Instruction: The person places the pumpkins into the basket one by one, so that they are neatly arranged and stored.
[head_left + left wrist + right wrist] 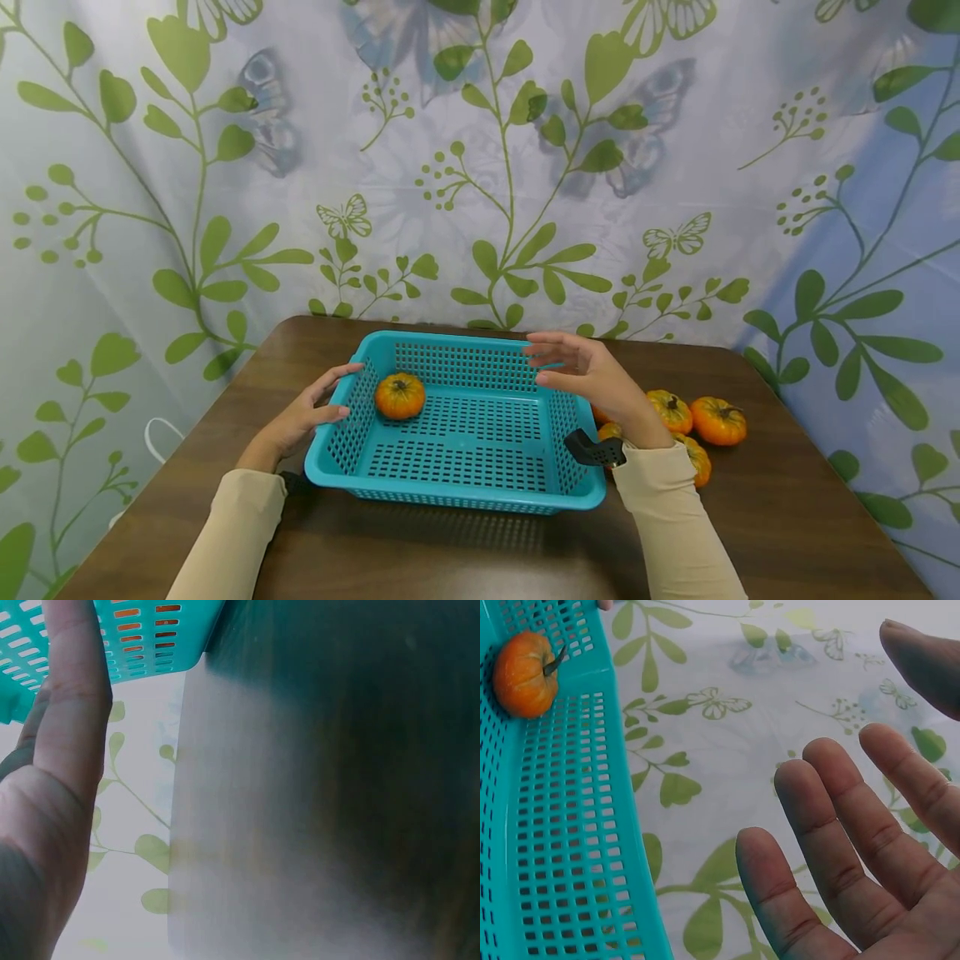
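A turquoise perforated plastic basket [465, 500] sits on the brown table. Inside it, near the left wall, lies a small orange pumpkin [400, 396] with a short stem. My left hand [303, 417] rests against the basket's left side, thumb and a fingertip at the rim; the left wrist view shows a straight finger [71, 712] along the outer wall. Over the basket's right end hovers my right hand [588, 375], fingers spread and holding nothing. In the right wrist view its fingers [810, 802] are apart from the basket wall.
Several more pumpkins [718, 421] lie right of the basket, some partly hidden behind the right forearm. A curtain [450, 208] with leaves and butterflies hangs behind the table [450, 558]. A white cable [153, 437] loops at the table's left edge.
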A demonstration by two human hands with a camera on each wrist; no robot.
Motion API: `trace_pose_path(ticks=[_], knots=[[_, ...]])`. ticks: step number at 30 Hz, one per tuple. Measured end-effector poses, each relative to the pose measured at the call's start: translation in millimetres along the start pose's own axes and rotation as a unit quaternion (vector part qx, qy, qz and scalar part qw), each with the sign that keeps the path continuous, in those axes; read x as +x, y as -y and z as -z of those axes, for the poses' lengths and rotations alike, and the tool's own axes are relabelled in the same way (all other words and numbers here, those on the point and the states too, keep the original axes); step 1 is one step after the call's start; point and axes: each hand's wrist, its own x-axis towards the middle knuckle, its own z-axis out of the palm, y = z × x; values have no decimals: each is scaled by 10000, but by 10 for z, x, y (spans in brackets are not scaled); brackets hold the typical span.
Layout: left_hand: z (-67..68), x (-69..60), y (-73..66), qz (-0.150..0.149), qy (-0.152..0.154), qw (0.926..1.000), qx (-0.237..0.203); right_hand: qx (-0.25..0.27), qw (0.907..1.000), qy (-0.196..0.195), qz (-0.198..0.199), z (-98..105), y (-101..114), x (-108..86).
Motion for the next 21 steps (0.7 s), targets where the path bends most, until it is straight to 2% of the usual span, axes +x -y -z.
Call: trace_pose_path(ticks=[12, 21], knots=[[2, 0, 13, -93, 13, 10000, 9, -329, 9987, -304, 249, 199, -4, -192], [1, -9, 9, -144, 83, 9999, -26, -606, 9934, -721, 657, 292, -63, -344]])
